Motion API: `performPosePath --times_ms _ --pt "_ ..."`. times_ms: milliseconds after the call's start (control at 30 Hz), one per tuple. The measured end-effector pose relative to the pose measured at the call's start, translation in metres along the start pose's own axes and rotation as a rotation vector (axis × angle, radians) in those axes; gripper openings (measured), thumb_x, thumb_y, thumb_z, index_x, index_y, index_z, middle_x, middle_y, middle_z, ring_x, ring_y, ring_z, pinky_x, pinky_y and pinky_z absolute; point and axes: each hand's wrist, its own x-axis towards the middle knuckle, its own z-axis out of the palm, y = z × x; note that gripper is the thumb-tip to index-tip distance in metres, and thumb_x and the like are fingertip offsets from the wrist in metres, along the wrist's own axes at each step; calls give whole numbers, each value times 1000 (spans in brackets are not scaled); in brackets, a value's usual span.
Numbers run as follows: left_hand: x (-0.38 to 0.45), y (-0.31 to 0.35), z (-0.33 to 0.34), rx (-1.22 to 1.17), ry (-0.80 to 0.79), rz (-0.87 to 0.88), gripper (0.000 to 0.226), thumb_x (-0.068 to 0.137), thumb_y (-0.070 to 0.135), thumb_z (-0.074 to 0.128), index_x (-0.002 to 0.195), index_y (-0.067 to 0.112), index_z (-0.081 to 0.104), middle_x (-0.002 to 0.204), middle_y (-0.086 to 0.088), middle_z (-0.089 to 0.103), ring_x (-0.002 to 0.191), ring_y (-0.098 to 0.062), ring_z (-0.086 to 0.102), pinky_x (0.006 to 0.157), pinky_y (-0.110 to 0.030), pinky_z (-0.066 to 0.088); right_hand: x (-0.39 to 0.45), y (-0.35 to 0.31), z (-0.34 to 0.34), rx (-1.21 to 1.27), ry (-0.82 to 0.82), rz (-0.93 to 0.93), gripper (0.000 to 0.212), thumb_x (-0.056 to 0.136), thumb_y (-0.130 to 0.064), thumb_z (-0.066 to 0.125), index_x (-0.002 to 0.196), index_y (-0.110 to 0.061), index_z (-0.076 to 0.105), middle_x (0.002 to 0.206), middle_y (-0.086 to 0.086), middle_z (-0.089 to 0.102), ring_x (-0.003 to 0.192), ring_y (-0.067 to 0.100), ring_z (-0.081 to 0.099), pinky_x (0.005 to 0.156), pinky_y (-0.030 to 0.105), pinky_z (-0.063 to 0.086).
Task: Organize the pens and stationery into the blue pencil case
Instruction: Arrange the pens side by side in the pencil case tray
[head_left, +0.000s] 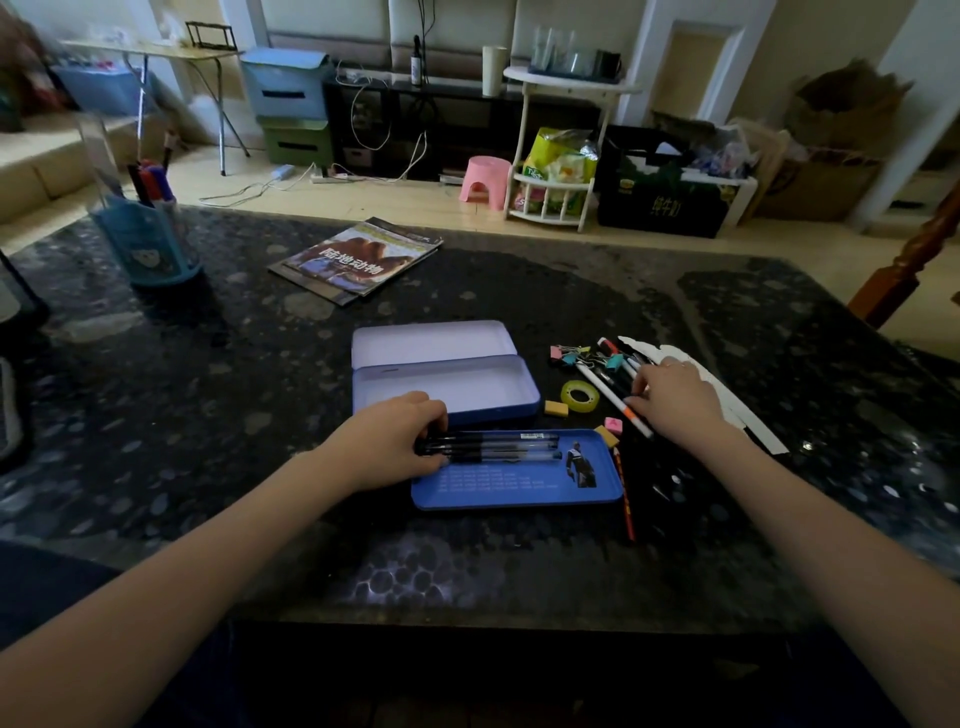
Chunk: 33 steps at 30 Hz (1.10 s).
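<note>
While curled over the near left end of the blue tray, left hand grips the caps of three clear black pens lying side by side along the tray's far edge. Printed lines on the tray too small to read; small figure picture at its right end. Right hand, fingers bent, pinching a white pen with orange band beside the pile of pens and binder clips. Open blue pencil case just beyond the tray. Between: one tape roll, two yellow erasers, one pink. Magazine titled 陆地动物 farther back.
</note>
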Motion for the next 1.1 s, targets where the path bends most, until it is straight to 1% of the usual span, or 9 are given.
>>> performPosePath --times_ms 133,233,367,467,567,633,767,933,1100 --pt "0 0 0 -12 -2 -4 29 80 38 65 103 23 54 96 6 50 86 -12 53 74 -24 43 0 -7 -3 29 9 -29 18 87 -32 60 92 -16 66 108 10 53 105 27 51 81 39 47" --pt "1 -1 0 -19 -7 -2 29 80 37 66 103 22 54 95 6 50 85 -12 52 73 -23 40 -5 -12 -5 185 49 -65 12 88 -28 60 90 -17 63 99 5 60 92 22 57 76 38 50" --pt "1 -1 -1 -23 -13 -5 30 80 37 66 104 22 55 95 6 49 86 -12 52 76 -24 42 -25 -25 -13 417 50 -236 10 88 -23 62 95 -16 63 90 -2 61 84 14 57 70 25 45" --pt "2 -3 -2 -30 -29 -7 31 80 38 67 105 22 55 96 6 51 86 -11 51 76 -23 42 -50 -41 -25 496 -42 -362 7 83 -20 68 89 -17 67 84 -7 62 78 4 56 65 12 41" --pt "3 -3 -3 -37 -43 -4 32 80 37 68 106 22 56 98 4 54 85 -10 52 75 -23 42 -73 -58 -26 552 -181 -488 6 78 -19 74 84 -17 71 79 -10 64 76 -1 58 68 10 46" --pt "3 -4 -4 -46 -56 -8 33 79 37 68 106 23 57 97 4 55 80 -8 51 75 -24 44 -83 -69 -21 529 -227 -544 6 79 -20 73 83 -21 70 76 -16 60 75 -2 57 68 8 45" --pt "4 -6 -5 -79 -63 -1 31 79 34 70 106 22 58 94 3 56 70 0 45 71 -22 42 -87 -86 -11 531 -211 -564 6 80 -21 71 85 -22 68 85 -10 62 81 2 58 74 17 49" --pt "4 -4 -9 -175 -34 12 25 83 28 67 105 17 62 88 2 59 67 -3 49 69 -22 44 -89 -103 -3 522 -194 -555 9 80 -23 71 84 -17 66 90 -4 63 85 9 57 79 30 51" --pt "4 -2 -7 -202 -64 42 35 75 34 74 104 22 61 82 7 53 67 -3 46 61 -15 37 -88 -115 2 487 -108 -585 11 79 -24 71 78 -18 63 86 -3 57 84 12 52 77 34 48"
